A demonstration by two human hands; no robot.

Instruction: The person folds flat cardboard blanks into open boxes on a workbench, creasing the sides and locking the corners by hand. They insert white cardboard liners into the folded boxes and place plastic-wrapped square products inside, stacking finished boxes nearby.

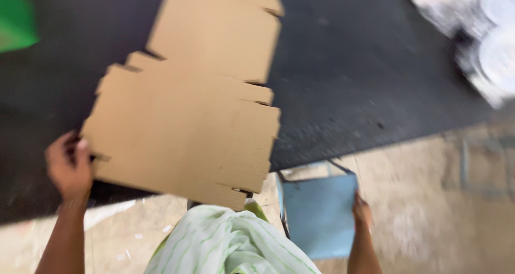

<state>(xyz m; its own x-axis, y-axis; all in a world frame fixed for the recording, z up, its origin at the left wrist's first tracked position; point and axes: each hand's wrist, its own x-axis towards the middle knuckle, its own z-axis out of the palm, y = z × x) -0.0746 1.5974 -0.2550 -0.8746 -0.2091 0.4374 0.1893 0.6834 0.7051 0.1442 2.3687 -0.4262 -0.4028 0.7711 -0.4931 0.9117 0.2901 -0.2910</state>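
1. Closest to the camera, a striped green-and-white garment [230, 244] fills the bottom middle; watch that the loose cloth doesn't snag the board's near edge, which hangs right above it.

2. Right hand [362, 212] rests on the edge of a blue stool [319, 212] down on the pale floor [429, 220]; fingers look laid on or curled over the side, but it's blurry, so I can't tell if it's a real grip or just a touch; I'd use that hand purely as a brace for balance and move it slowly.

3. Left hand [68, 164] pinches the near left corner of the flat cardboard [188, 123], fingers closed on the edge with the thumb on top; one corner is a weak hold for a sheet this wide, so my guess is it'll flop or twist; sliding the grip toward the middle of that side would steady it.

4. Cardboard itself is a die-cut box blank, unfolded, with notches and flaps; it lies over the dark mat [343, 64], near edge sticking out past the mat's edge; keep it low and level so the far flaps don't catch.

5. Far left, a green thing [16, 16] sits at the corner; far right, a pile of white stuff [477, 32], too blurred to name; both are well apart from the board, so swing room looks fine.
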